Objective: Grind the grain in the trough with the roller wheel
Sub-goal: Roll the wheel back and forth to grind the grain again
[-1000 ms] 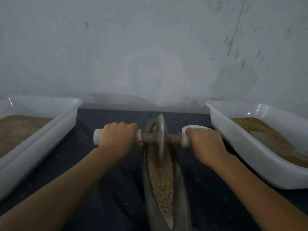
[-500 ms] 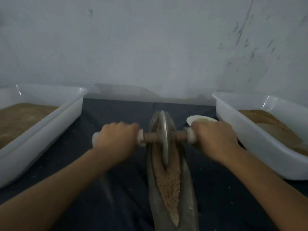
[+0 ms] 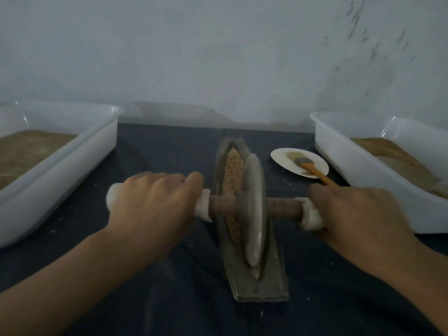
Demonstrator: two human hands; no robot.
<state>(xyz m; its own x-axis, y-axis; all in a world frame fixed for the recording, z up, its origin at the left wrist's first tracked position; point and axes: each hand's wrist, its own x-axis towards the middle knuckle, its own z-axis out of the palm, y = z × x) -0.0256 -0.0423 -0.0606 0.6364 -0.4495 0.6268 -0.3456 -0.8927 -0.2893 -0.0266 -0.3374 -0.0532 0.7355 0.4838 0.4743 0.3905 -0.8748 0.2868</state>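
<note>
A narrow boat-shaped metal trough (image 3: 271, 282) lies lengthwise on the dark cloth in the middle. Tan grain (image 3: 233, 166) fills its groove, visible mostly in the far half. The grey disc-shaped roller wheel (image 3: 253, 209) stands upright in the groove, near the trough's near end. A wooden axle with white-wrapped handles runs through it. My left hand (image 3: 150, 204) grips the left handle. My right hand (image 3: 356, 214) grips the right handle.
A white tub (image 3: 72, 166) with brown ground material stands at the left, another white tub (image 3: 344, 166) with similar material at the right. A small white dish (image 3: 281, 158) holding an orange-handled brush (image 3: 312, 169) sits right of the trough. A wall rises close behind.
The wheel has rolled from the trough's far end toward me to its near end, both hands coming with it. The grain in the far half and the dish are now uncovered.
</note>
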